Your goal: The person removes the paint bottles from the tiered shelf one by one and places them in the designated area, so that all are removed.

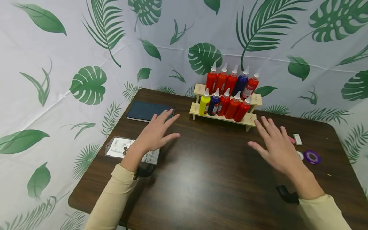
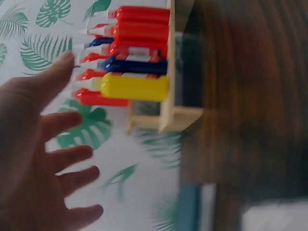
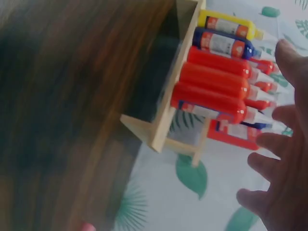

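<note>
My left hand hovers over the left of the table with fingers spread, holding nothing. Beneath it lie a dark blue notebook and a ruler set in clear packaging, partly covered by the wrist. On the other side my right hand is also spread and bare, just right of a two-tier wooden rack. Squeeze bottles with white pointed nozzles stand upright on both tiers: a yellow bottle, a dark blue bottle and several red ones, such as the red bottle at the lower tier's end.
Right of my right hand lie a purple tape roll, a small white block and a pink piece, partly hidden by the fingers. The brown table backs onto a leaf-patterned cloth.
</note>
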`<state>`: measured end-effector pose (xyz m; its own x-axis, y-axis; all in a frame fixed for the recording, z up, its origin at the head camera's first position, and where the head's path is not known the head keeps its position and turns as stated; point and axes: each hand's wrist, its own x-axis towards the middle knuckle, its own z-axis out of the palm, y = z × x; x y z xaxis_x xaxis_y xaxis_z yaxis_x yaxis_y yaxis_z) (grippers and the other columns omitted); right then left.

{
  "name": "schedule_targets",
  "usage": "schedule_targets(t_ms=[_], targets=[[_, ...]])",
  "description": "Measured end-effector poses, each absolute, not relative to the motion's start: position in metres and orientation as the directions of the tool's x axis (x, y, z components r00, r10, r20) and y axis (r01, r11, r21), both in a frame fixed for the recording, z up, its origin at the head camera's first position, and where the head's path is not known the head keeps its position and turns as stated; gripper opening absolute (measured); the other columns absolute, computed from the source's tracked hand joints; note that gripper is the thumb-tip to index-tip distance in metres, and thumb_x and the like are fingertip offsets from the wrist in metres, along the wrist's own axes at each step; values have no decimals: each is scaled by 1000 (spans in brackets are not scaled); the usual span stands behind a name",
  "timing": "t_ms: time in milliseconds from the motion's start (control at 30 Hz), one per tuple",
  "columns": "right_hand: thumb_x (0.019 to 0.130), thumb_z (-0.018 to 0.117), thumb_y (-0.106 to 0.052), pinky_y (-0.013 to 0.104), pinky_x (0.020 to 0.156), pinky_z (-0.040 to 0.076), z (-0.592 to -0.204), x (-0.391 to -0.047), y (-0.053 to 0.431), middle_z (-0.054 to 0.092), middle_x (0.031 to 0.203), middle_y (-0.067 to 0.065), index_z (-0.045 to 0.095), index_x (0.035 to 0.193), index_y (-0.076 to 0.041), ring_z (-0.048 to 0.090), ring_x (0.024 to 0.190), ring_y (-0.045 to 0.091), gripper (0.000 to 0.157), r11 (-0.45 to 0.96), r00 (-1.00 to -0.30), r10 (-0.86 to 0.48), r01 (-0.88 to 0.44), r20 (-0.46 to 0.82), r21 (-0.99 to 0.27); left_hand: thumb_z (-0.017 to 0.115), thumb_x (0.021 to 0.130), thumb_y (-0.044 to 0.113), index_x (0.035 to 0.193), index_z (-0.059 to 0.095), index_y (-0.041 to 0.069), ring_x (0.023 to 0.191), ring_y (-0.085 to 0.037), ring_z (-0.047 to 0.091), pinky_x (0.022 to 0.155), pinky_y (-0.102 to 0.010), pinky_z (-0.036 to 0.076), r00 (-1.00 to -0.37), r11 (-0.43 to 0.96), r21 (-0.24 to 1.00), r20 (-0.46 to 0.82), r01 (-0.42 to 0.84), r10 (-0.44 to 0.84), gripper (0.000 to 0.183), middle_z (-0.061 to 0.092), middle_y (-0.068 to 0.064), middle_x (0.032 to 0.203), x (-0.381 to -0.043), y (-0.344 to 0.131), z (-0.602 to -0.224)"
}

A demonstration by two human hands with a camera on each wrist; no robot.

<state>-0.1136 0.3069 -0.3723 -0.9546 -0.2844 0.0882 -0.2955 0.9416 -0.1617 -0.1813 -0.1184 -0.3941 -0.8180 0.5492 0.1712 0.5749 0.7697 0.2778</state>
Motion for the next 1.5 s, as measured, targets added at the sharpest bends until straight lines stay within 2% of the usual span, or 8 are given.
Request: schedule_targets(t_ms=[100, 233, 333, 433, 600, 733, 967, 1500], targets=[[93, 53, -53, 64, 112, 10, -373, -121, 307, 8, 160, 8, 9, 155, -23, 9, 146, 35, 82, 925, -969, -231, -246, 84, -290, 50, 93, 57, 152, 28, 27, 143, -25, 26, 111, -54, 30, -818, 683, 462, 209, 566, 537, 69, 24, -3, 157, -187, -112, -405], [93, 56, -49, 68, 103, 27, -379, -138, 308, 26, 155, 17, 16, 155, -22, 29, 138, 43, 79, 870, -984, -138, -175, 113, -462, 59, 95, 37, 147, 40, 18, 133, -25, 42, 103, -49, 42, -847, 505, 709, 255, 492, 467, 58, 40, -6, 148, -198, -98, -420], [94, 56, -46, 65, 100, 35, -387, -154, 307, 39, 146, 23, 23, 153, -18, 41, 129, 45, 74, 813, -988, -58, -130, 142, -568, 60, 96, 25, 142, 46, 13, 124, -27, 52, 97, -48, 47, -899, 343, 875, 197, 341, 392, 50, 49, -10, 141, -208, -85, -430], [94, 57, -43, 61, 96, 42, -397, -171, 304, 47, 139, 26, 29, 151, -13, 49, 123, 44, 71, 758, -987, 18, -92, 161, -646, 58, 97, 21, 140, 48, 13, 118, -28, 57, 91, -49, 51, -943, 241, 958, 72, 157, 326, 45, 52, -11, 138, -220, -74, -438], [94, 60, -35, 58, 96, 44, -412, -193, 300, 50, 136, 26, 32, 149, -5, 51, 121, 43, 68, 702, -980, 85, -70, 182, -709, 58, 97, 21, 139, 49, 11, 116, -34, 57, 91, -53, 51, -960, 133, 987, -117, -85, 253, 44, 54, -14, 131, -247, -58, -449], [93, 62, -31, 56, 97, 44, -420, -206, 296, 52, 134, 25, 33, 148, -6, 53, 119, 43, 67, 666, -973, 129, -59, 192, -744, 57, 98, 24, 139, 49, 12, 116, -37, 57, 91, -51, 51, -960, 95, 979, -196, -180, 200, 44, 55, -15, 128, -266, -50, -453], [91, 65, -31, 53, 97, 46, -425, -220, 289, 54, 132, 23, 37, 148, -14, 56, 116, 39, 66, 635, -966, 179, -34, 189, -772, 57, 98, 25, 138, 51, 9, 113, -35, 59, 87, -46, 54, -958, 50, 967, -254, -250, 133, 44, 56, -14, 130, -286, -39, -455], [93, 62, -33, 51, 99, 45, -424, -230, 275, 56, 130, 21, 43, 143, -7, 54, 118, 38, 59, 647, -961, 210, -3, 182, -762, 67, 91, 16, 126, 62, 5, 96, -33, 68, 71, -33, 59, -964, -4, 965, -263, -263, 43, 36, 69, -14, 108, -301, -19, -467]])
